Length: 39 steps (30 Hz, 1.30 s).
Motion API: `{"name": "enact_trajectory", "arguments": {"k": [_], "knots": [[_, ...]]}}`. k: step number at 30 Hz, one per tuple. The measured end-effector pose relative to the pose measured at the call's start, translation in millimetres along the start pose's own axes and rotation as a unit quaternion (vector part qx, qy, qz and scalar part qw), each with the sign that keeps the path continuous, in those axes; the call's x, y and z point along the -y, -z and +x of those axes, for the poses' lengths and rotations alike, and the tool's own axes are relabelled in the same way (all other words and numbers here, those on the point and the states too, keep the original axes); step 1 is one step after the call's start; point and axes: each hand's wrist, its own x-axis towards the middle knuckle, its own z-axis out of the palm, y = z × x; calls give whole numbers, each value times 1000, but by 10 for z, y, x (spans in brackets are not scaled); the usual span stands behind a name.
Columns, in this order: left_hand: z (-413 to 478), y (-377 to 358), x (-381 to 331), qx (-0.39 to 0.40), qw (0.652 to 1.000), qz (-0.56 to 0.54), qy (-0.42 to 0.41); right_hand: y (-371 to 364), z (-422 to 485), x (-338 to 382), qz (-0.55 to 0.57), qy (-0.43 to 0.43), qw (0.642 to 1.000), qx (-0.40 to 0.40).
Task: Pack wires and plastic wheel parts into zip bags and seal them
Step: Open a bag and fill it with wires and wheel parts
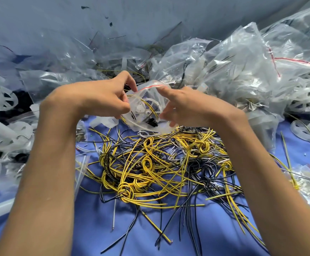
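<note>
Zip bag (132, 108) held up at ctr of view, just above the wire pile, between both hands. Contents as I read them through the clear film: one white plastic wheel part (144, 108), yellow-black wire (149, 105), and a small black item (152, 123) at the bottom, too blurred to ID. Red zip strip (150, 85) runs along the top edge; can't tell if the mouth is sealed.

Left hand (104, 97): grip closed, thumb and fingers pinching the bag's left edge.

Right hand (187, 106): forefinger up at the strip's right end, other fingers curled against the bag's right side. Grip is on the bag; thumb hidden from me.

Wire pile (159, 163): yellow and black lengths, many knotted into loops, on the blue worktop (95, 233) directly below the bag, between the forearms.

Heap of clear bags (242, 71) behind and to the right, some w/ red strips. Loose wheel parts (4, 100) far left, more at right edge.
</note>
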Motion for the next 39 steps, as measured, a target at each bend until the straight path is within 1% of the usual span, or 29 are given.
{"name": "enact_trajectory", "arguments": {"k": [2, 3, 6, 8, 10, 12, 14, 20, 23, 30, 33, 39], "knots": [[22, -19, -42, -4, 999, 32, 4, -52, 18, 46, 47, 6, 999, 23], [31, -30, -66, -9, 999, 48, 8, -86, 40, 61, 49, 13, 998, 26], [55, -65, -99, -17, 996, 88, 1, -204, 131, 114, 18, 56, 998, 9], [61, -66, -76, -14, 995, 95, -7, -312, 183, 140, -32, 84, 996, 22], [43, -32, -39, -12, 997, 82, -4, -423, 213, 139, -97, 67, 990, 79], [25, 13, 15, -7, 998, 67, 3, -477, 218, 125, -119, 21, 985, 121], [13, 48, 70, 2, 999, 51, 12, -473, 214, 117, -108, -5, 988, 112], [-6, 51, 96, 43, 997, 55, 40, -398, 157, 147, -111, 0, 987, 117], [-25, 52, 81, 17, 998, 45, 32, -344, 130, 152, -121, 13, 987, 103], [-38, 106, 25, -130, 991, 11, -13, -164, 74, 147, -101, 44, 994, 18], [-37, 98, 4, -141, 990, 10, -17, -107, 61, 121, -95, 33, 995, 9], [-28, 83, -13, -132, 991, 12, -17, -17, 8, 81, -49, 5, 998, -48]]}}
